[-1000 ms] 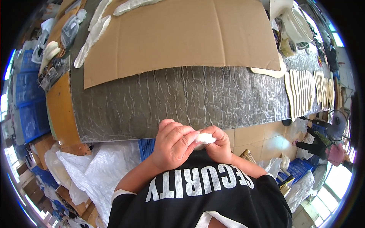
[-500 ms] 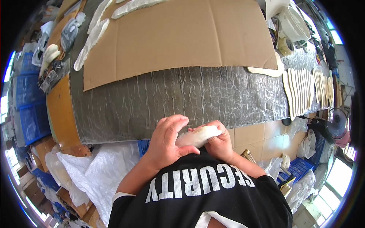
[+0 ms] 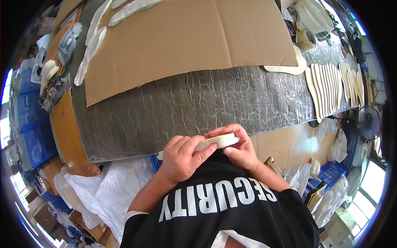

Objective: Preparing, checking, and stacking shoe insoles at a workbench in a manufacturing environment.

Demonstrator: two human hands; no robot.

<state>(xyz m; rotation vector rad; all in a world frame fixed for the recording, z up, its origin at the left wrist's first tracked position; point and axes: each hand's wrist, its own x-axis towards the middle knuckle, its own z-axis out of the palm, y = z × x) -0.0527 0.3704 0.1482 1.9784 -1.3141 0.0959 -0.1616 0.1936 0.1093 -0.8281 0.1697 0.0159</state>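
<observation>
A long white fleecy insole (image 3: 226, 141) is held between my two hands, close in front of my chest at the near edge of the table (image 3: 173, 111). My left hand (image 3: 180, 158) is wrapped round its middle, with the thumb pressed along its near side. A small white end sticks out beyond the left hand. My right hand (image 3: 245, 149) curls round the other end, its fingers on the far side and the thumb below. The cream edge of the insole faces up; its stretch under my left palm is hidden.
A large brown cardboard sheet (image 3: 178, 45) covers the far table, with white fleecy pieces (image 3: 90, 56) at its left. Rows of cream insoles (image 3: 324, 89) stand at the right, near a white bucket (image 3: 314, 18) and tape roll (image 3: 306, 40). White plastic sheeting (image 3: 113, 186) lies lower left.
My left hand has closed round the insole, where its fingers were raised and apart before. The insole has turned so that its cream edge shows more. The view has shifted slightly.
</observation>
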